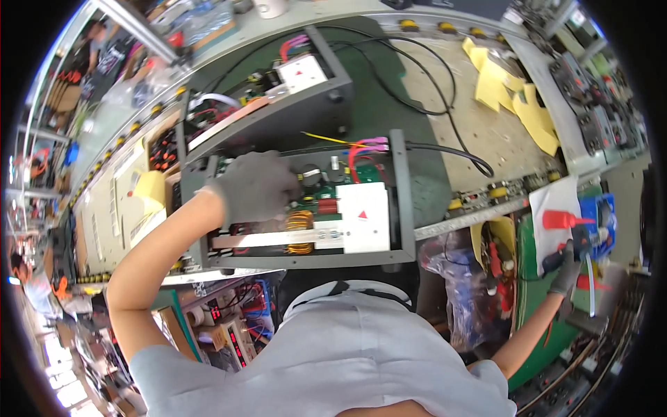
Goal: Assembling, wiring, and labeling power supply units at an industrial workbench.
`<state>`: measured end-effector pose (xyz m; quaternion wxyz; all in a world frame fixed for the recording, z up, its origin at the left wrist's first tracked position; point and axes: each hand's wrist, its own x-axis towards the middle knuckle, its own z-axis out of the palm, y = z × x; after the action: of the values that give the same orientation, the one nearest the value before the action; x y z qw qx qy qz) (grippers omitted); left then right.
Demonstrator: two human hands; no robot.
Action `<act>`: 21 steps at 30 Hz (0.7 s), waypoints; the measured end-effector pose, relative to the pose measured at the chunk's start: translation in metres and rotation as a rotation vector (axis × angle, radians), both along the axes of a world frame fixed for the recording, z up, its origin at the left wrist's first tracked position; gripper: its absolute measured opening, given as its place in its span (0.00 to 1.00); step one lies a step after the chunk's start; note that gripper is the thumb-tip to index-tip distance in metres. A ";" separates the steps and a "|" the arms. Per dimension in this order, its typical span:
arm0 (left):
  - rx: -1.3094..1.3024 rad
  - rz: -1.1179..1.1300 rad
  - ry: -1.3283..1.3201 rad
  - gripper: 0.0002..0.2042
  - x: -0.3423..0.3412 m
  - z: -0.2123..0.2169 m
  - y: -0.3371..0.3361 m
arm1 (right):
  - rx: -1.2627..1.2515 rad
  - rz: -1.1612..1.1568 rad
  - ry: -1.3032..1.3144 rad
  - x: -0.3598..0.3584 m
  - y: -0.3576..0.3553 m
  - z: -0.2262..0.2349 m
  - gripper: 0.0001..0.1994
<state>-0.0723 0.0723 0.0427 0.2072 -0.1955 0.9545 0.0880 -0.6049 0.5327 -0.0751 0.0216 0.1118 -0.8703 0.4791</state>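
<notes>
My left hand (257, 184), in a grey glove, is over the left half of an open dark metal chassis (299, 260). Its fingers curl down toward the circuit parts, and whatever they hold is hidden. Beside it in the chassis are a copper-wound coil (300, 233), a white panel (365, 219) with a red triangle, and red wires (354, 156) with purple connectors. Far to the right, my gloved right hand (566, 274) is at a side table, against a dark tool (554, 262). A red nozzle (563, 219) lies just beyond it. Blur hides that hand's grip.
A second open chassis (278, 115) stands behind the first on a green mat (424, 153). A black cable (451, 128) loops to the right. Yellow paper pieces (497, 83) lie at the far right. A blue bin (606, 219) stands on the side table; a plastic bag (465, 306) hangs below.
</notes>
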 end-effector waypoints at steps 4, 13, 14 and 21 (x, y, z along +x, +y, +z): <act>0.059 0.044 0.128 0.08 0.015 -0.005 -0.004 | -0.319 0.049 -0.179 -0.044 0.008 -0.036 0.17; -0.021 -0.007 0.392 0.09 0.025 0.010 -0.010 | -0.707 -0.066 0.108 0.123 -0.002 0.132 0.20; -0.066 -0.019 0.467 0.09 0.027 0.013 -0.013 | -0.690 -0.045 0.197 0.145 -0.012 0.155 0.20; -0.168 0.263 0.780 0.09 0.050 0.034 -0.037 | -0.103 0.905 0.141 0.206 -0.137 0.209 0.32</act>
<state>-0.0222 0.0354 0.0766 -0.1996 -0.2839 0.9322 0.1032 -0.3991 0.3954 0.1335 -0.1250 0.5116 -0.7055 0.4743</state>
